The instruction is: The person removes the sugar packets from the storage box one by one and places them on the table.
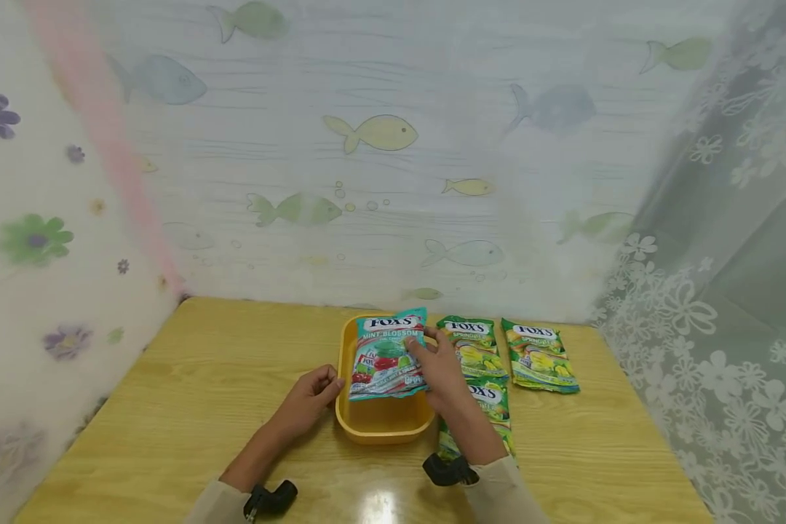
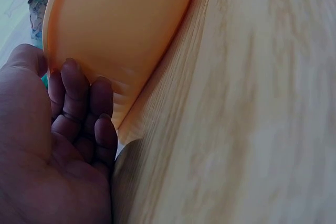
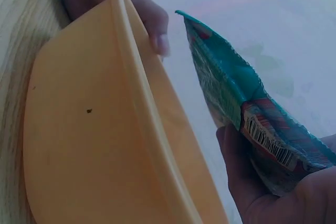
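My right hand (image 1: 440, 364) grips a teal bag of Fox's Mint Blossom candy (image 1: 388, 356) by its right side, thumb on the printed front. The bag is held over a yellow plastic basin (image 1: 385, 437); in the right wrist view, the bag (image 3: 226, 82) is above the rim. At the basin's left side, my left hand (image 1: 314, 397) pinches the rim. Seen from the left wrist, the thumb sits at the rim and the curled fingers (image 2: 73, 85) lie against the outer wall.
Right of the basin lie several green Fox's candy bags: one behind (image 1: 474, 349), one at the far right (image 1: 542, 356), and one nearer (image 1: 487, 397), partly covered by my right forearm. The wooden table (image 1: 236, 364) meets a fish-patterned curtain (image 1: 380, 218) at the back.
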Tool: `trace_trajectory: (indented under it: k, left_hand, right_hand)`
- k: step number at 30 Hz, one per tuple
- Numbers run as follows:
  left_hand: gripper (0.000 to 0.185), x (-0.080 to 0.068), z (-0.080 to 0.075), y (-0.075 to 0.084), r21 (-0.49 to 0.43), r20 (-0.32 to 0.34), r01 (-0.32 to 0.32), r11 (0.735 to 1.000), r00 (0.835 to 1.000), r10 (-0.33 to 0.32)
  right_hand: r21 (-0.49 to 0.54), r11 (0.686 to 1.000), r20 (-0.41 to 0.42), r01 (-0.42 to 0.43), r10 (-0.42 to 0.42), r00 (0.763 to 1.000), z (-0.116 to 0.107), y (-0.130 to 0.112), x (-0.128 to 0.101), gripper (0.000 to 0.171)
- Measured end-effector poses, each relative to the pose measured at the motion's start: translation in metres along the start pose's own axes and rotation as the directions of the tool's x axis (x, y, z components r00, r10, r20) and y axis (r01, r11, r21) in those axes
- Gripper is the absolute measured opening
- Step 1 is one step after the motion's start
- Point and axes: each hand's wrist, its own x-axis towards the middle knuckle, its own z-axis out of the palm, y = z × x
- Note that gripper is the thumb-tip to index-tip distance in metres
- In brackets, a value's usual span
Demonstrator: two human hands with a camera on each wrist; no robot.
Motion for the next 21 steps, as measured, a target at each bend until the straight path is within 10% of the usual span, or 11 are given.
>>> trace_trajectory:
  k: [21]
  left_hand:
    - [0.027, 0.009, 0.008, -0.018, -0.001, 0.001, -0.026, 1.000, 1.000, 0.026]
  right_hand:
    - [0.077, 0.997, 0.008, 0.005, -0.005, 1.000, -0.001, 0.012, -0.001, 0.060]
